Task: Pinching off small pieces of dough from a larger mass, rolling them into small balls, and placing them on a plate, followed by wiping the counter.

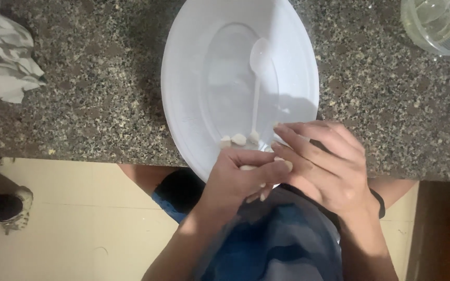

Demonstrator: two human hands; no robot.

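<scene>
Both hands pinch one small pale piece point(247, 167) together: left hand point(235, 182), right hand point(325, 165). More pieces point(239, 139) and a white spoon point(257, 78) lie on the white plate point(188, 93).

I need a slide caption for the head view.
Both hands hold a small white piece over a white plate with a spoon.

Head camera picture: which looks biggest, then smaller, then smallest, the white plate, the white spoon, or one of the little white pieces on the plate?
1. White plate, by far the largest.
2. White spoon, lying inside the plate.
3. Little white piece near the plate's rim, smallest.
All three sit at about the same distance, so the order is sure.
</scene>
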